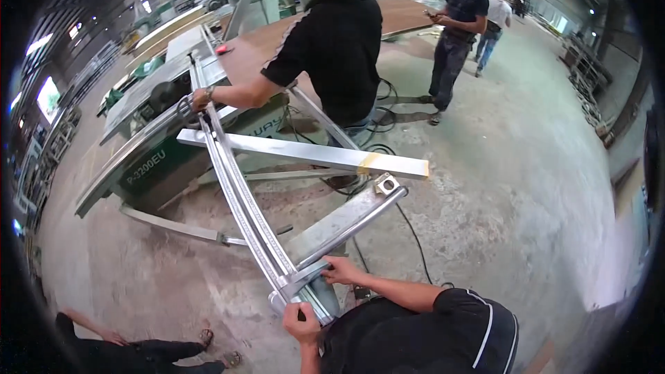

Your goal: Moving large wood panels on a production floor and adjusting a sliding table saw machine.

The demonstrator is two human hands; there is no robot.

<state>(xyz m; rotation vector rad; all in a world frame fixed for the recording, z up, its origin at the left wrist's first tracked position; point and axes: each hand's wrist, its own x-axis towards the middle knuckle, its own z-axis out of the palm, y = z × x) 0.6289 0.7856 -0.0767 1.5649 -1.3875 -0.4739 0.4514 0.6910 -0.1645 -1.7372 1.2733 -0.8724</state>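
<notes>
A long silver crosscut fence rail (251,218) with a scale along it slopes from the saw down toward me. My right hand (339,271) pinches the end of a grey metal stop (305,275) that lies across the rail's near end. Curled beside that same end, my left hand (302,322) is closed with its thumb up; what it grips is hidden. A co-worker in black, turned away, has a hand (201,99) on the rail's far part. Under the rail runs a flat aluminium bar (312,152), with a support arm and round tube (353,227) nearer me.
A green panel saw (159,166) stands at left with a brown board (263,45) on its table. Black cables (415,239) trail over the concrete floor. One person (454,34) stands behind, another walks farther back. Somebody's legs (166,350) show at lower left.
</notes>
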